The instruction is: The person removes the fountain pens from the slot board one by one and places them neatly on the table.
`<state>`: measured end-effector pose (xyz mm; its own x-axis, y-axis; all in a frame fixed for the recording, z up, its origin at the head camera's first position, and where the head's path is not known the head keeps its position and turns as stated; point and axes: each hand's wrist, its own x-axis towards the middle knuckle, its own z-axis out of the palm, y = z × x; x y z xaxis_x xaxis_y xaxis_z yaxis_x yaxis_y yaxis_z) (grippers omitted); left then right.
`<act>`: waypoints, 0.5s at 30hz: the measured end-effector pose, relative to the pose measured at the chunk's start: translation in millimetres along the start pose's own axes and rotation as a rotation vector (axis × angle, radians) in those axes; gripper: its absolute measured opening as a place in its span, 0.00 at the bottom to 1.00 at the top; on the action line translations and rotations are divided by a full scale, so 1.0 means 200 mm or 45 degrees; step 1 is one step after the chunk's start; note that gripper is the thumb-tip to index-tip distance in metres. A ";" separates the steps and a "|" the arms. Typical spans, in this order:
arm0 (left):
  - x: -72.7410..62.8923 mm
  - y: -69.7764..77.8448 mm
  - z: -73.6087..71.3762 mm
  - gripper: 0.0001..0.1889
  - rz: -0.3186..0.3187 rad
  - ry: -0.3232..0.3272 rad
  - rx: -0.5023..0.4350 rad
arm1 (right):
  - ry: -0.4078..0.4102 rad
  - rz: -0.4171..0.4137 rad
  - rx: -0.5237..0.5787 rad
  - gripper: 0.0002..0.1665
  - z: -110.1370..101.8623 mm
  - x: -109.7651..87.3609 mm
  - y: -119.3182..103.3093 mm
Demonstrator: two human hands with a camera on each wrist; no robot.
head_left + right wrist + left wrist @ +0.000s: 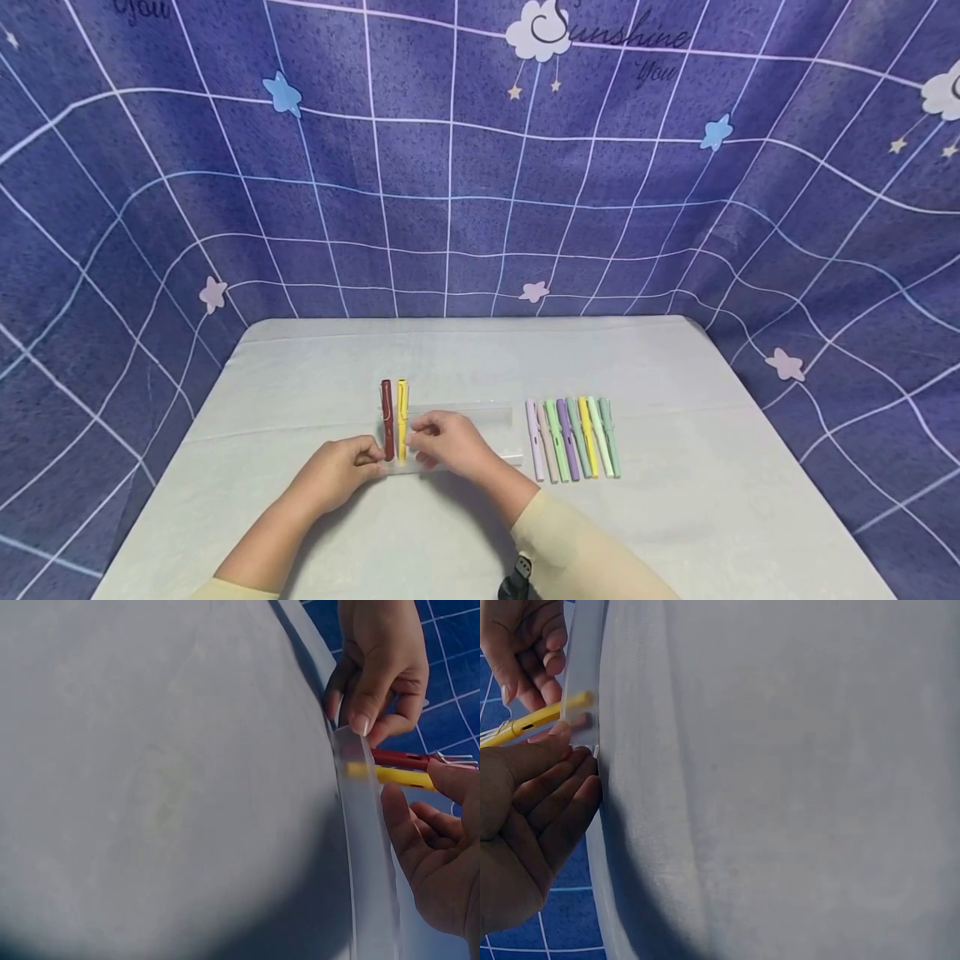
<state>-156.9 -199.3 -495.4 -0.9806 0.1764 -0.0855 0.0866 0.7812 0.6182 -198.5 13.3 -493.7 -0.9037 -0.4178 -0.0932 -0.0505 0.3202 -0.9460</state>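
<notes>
A clear plastic tray [495, 433] lies in the middle of the table. A dark red pen [387, 421] and a yellow pen [402, 417] stand side by side at its left end, their upper ends past its far edge. My left hand [337, 475] pinches the tray's near left corner between thumb and fingers, close to the red pen. Just right of the yellow pen is my right hand [453, 446], its fingers loosely bent. In the right wrist view the right thumb [454, 780] overlaps the yellow pen's end; no grip on it shows.
Right of the tray lies a row of several pens [573, 437] in lilac, pink, greens, purple and yellow. A pale cloth [652, 533] covers the table. Blue grid-patterned curtain [480, 208] hangs behind and at both sides. A black cable end [516, 577] shows by the right sleeve.
</notes>
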 end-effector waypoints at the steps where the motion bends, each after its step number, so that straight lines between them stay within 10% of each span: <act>1: 0.00 0.00 0.00 0.05 0.000 -0.001 0.002 | 0.007 0.009 0.002 0.21 0.01 0.00 0.00; 15: 0.01 0.00 0.00 0.05 0.025 0.015 0.008 | 0.115 0.039 -0.214 0.12 0.08 0.05 -0.01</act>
<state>-158.3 -199.2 -496.8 -0.9807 0.1846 -0.0638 0.1071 0.7815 0.6147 -201.0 -4.8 -496.8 -0.9401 -0.3298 -0.0859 -0.0855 0.4724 -0.8772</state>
